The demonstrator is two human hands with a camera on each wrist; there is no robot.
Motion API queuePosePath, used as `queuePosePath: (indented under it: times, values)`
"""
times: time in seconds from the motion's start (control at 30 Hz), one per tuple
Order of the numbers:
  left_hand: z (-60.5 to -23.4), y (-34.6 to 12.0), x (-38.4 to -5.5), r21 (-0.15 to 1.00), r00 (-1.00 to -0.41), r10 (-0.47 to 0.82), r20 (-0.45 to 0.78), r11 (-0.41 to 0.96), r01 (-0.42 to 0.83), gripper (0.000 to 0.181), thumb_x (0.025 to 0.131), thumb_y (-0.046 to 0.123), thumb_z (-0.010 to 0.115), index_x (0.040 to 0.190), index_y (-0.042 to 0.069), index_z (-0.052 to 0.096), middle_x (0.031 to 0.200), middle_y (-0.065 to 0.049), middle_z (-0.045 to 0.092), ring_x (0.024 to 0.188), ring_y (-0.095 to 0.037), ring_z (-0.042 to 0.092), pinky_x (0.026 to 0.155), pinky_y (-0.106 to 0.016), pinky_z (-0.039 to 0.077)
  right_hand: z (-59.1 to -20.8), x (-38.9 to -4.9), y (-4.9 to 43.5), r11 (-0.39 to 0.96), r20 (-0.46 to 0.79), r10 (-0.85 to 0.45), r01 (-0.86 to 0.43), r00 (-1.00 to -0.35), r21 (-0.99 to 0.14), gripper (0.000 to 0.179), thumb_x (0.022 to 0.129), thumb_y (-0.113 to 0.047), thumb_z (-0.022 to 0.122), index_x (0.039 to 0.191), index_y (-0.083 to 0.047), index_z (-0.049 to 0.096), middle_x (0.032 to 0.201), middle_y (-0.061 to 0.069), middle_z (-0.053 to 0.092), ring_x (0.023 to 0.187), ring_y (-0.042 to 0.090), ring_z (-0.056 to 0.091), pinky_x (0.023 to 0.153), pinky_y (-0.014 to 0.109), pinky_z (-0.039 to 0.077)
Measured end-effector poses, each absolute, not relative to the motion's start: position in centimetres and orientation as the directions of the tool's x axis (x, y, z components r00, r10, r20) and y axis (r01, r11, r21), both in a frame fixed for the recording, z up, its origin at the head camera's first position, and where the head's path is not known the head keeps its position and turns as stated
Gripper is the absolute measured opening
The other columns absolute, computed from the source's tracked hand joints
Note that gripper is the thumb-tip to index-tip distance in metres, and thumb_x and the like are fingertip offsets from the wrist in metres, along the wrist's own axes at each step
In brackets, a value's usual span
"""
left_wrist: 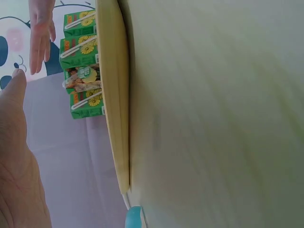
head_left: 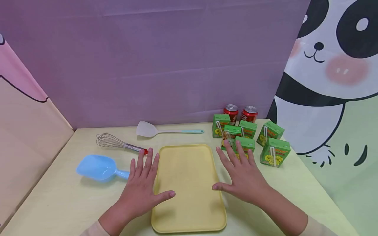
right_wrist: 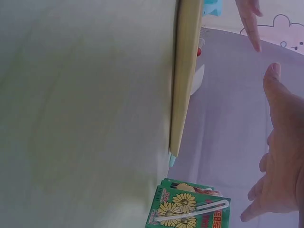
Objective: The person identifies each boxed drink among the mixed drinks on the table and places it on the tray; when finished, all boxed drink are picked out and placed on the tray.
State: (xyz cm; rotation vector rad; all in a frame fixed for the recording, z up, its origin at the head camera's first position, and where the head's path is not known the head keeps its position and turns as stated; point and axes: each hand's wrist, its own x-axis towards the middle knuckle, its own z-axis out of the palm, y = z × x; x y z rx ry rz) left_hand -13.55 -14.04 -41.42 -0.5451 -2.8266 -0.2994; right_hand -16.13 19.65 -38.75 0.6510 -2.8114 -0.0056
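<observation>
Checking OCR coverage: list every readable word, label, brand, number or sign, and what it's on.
None can be quoted reliably.
Green boxes: printed characters, too small or blurred to read, even in the right wrist view.
Red cans: markings too small to read.

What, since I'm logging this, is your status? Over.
Left grip, right grip: both empty. Tray bare. Green boxes beyond right grip, clear of tray.

1. A creased purple cloth [head_left: 153, 65] hangs behind the pale yellow worktop [head_left: 47, 203].
2. Right: a pale green wall [head_left: 360, 131] carrying 1 black-and-white cartoon panda [head_left: 313, 127].
3. Left: a cream wall [head_left: 26, 131] bearing a pink, black-outlined shape [head_left: 17, 72].
4. Light: soft, with faint shadows.
</observation>
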Motion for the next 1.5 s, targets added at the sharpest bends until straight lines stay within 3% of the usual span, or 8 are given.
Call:
queuePosePath:
  times: [0.4,0.53,0.73,0.93,1.07,1.23,1.5]
  values:
    - [-41.7,-14.0,-13.5,0.137,-0.894,0.352,0.276,0.907,0.399,0.118,0.078,0.087,0.043,0.158,0.017,-0.009,0.164,-0.002,-0.021,0.15,-0.029,-0.02,0.12,-0.054,-0.006,-38.3,-16.4,19.8,0.896,0.253,-0.441,-0.44,-0.861,0.067,0.113,0.075,-0.088,0.045,0.16,-0.026,0.004,0.166,0.003,-0.012,0.15,0.044,0.001,0.111,0.072,0.016]
    - [-41.6,-14.1,-13.4,0.198,-0.901,0.353,0.253,0.893,0.405,0.119,0.078,0.086,0.044,0.157,0.018,-0.011,0.164,-0.001,-0.021,0.15,-0.027,-0.021,0.122,-0.05,-0.004,-37.3,-17.0,20.5,0.907,0.244,-0.414,-0.419,-0.877,0.033,0.113,0.076,-0.087,0.045,0.159,-0.024,0.002,0.166,0.004,-0.012,0.151,0.042,-0.001,0.112,0.071,0.017]
    - [-41.7,-14.6,-13.5,0.374,-0.937,0.33,0.117,0.859,0.349,0.121,0.077,0.084,0.051,0.156,0.019,-0.013,0.163,0.006,-0.021,0.151,-0.018,-0.019,0.124,-0.046,0.006,-35.3,-19.5,22.8,0.934,0.227,-0.314,-0.342,-0.922,-0.098,0.113,0.079,-0.079,0.054,0.159,-0.015,0.006,0.165,0.017,0.005,0.15,0.043,0.004,0.115,0.067,0.017]
    - [-42.2,-15.4,-12.8,0.477,-0.949,0.31,-0.059,0.844,0.245,0.129,0.069,0.081,0.064,0.158,0.013,0.001,0.166,0.001,-0.005,0.153,-0.022,0.002,0.12,-0.05,0.023,-35.2,-22.2,25.2,0.944,0.139,-0.208,-0.236,-0.968,-0.232,0.107,0.081,-0.068,0.065,0.154,-0.002,0.022,0.156,0.024,0.029,0.141,0.048,0.025,0.112,0.065,0.026]
    - [-42.7,-16.0,-12.0,0.485,-0.934,0.321,-0.157,0.849,0.21,0.134,0.062,0.083,0.068,0.158,0.007,0.011,0.166,-0.005,0.006,0.152,-0.027,0.012,0.117,-0.052,0.028,-36.1,-23.4,26.2,0.951,0.064,-0.183,-0.193,-0.981,-0.241,0.093,0.087,-0.054,0.068,0.15,0.003,0.03,0.148,0.029,0.039,0.133,0.051,0.037,0.106,0.065,0.035]
    - [-42.9,-16.3,-11.7,0.458,-0.902,0.384,-0.196,0.85,0.262,0.138,0.059,0.082,0.07,0.156,0.002,0.015,0.165,-0.012,0.011,0.151,-0.03,0.015,0.117,-0.052,0.028,-36.7,-23.9,27.0,0.948,0.048,-0.156,-0.163,-0.987,-0.274,0.067,0.092,-0.034,0.069,0.141,0.003,0.044,0.138,0.029,0.047,0.126,0.048,0.046,0.1,0.064,0.041]
    - [-42.6,-16.2,-11.2,0.452,-0.869,0.453,-0.2,0.829,0.328,0.138,0.058,0.079,0.072,0.155,-0.003,0.017,0.164,-0.018,0.013,0.151,-0.036,0.014,0.117,-0.053,0.026,-36.0,-23.6,26.2,0.941,0.038,-0.151,-0.155,-0.988,-0.3,0.061,0.09,-0.037,0.07,0.137,-0.001,0.051,0.141,0.026,0.047,0.13,0.046,0.043,0.101,0.065,0.04]
